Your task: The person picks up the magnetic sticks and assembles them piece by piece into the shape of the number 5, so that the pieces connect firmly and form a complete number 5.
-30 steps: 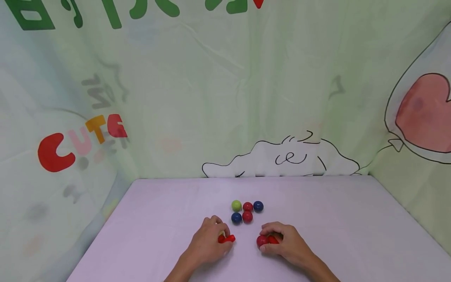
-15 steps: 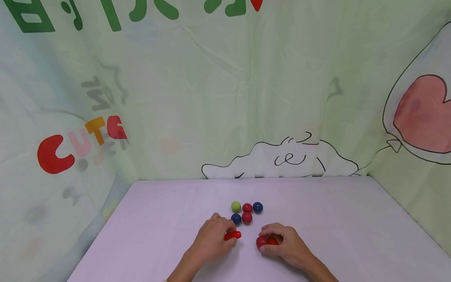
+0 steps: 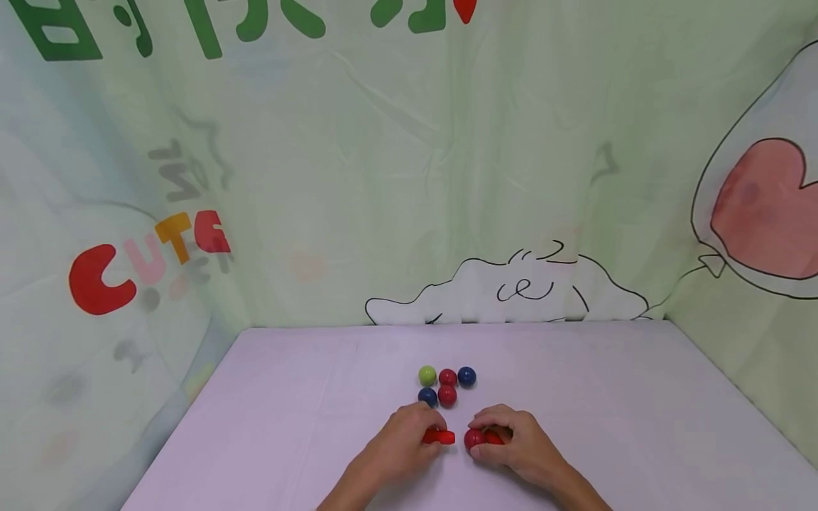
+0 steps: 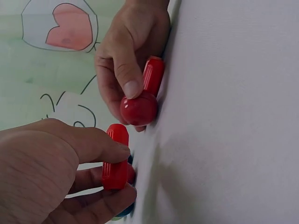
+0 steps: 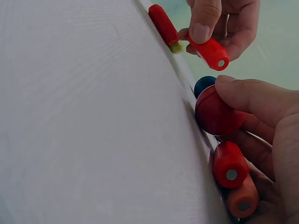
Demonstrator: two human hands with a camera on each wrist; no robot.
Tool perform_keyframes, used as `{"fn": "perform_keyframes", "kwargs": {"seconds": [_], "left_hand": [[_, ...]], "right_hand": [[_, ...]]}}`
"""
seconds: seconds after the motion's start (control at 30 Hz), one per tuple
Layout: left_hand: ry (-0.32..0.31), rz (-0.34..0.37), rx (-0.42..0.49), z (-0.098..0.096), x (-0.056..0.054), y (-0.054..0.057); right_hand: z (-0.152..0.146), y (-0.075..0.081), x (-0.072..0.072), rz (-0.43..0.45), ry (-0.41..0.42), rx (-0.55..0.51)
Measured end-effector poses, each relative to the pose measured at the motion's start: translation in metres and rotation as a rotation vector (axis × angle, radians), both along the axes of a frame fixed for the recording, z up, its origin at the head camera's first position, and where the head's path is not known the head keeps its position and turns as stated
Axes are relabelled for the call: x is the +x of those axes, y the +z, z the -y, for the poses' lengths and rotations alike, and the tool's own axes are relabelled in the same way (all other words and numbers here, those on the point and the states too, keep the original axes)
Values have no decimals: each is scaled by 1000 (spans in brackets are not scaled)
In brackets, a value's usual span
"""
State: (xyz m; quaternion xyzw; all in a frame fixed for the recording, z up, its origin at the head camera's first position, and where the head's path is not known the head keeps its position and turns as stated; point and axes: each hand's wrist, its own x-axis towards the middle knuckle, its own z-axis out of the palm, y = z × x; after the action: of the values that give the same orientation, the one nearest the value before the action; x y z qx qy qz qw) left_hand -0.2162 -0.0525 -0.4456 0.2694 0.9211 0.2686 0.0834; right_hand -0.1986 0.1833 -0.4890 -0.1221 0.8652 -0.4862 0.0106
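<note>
My left hand (image 3: pixel 405 441) pinches a red magnetic rod (image 3: pixel 442 437) between thumb and fingers, its grey metal end facing my right hand. My right hand (image 3: pixel 525 446) holds a red ball (image 3: pixel 474 440) at its fingertips, low over the table. In the right wrist view, a red rod (image 5: pixel 230 165) and an orange rod (image 5: pixel 243 198) lie behind that ball, beneath the curve of my right hand. A small gap parts the pinched rod from the ball. Beyond my left hand, another red rod (image 5: pixel 163 25) lies beside a yellow-green piece (image 5: pixel 176 48).
Past the hands several balls sit close together: a lime green ball (image 3: pixel 427 375), two red balls, one nearer (image 3: pixel 447 395), and two blue balls, one farther right (image 3: pixel 467 376). A pale lilac table (image 3: pixel 626 411) reaches back to a printed curtain (image 3: pixel 358 177).
My left hand has moved right with the red rod, which is now close to the red ball and level with it. My right hand has stayed in place.
</note>
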Motion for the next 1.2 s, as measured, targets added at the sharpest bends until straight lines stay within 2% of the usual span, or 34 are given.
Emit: {"fn": "perform_keyframes", "kwargs": {"seconds": [0.1, 0.33, 0.63, 0.87, 1.2], "left_hand": [[-21, -24, -31, -4, -1, -3], [-47, -26, -112, -11, -2, -5], [-74, -32, -152, -13, -2, -3], [-84, -16, -145, -12, -3, -4], [-51, -4, -109, -12, -2, -6]], "right_hand": [[0, 0, 0, -5, 4, -5], [0, -1, 1, -28, 20, -13], [-2, 0, 1, -18, 29, -24], [-4, -1, -1, -36, 41, -22], [-3, -2, -1, -47, 32, -12]]}}
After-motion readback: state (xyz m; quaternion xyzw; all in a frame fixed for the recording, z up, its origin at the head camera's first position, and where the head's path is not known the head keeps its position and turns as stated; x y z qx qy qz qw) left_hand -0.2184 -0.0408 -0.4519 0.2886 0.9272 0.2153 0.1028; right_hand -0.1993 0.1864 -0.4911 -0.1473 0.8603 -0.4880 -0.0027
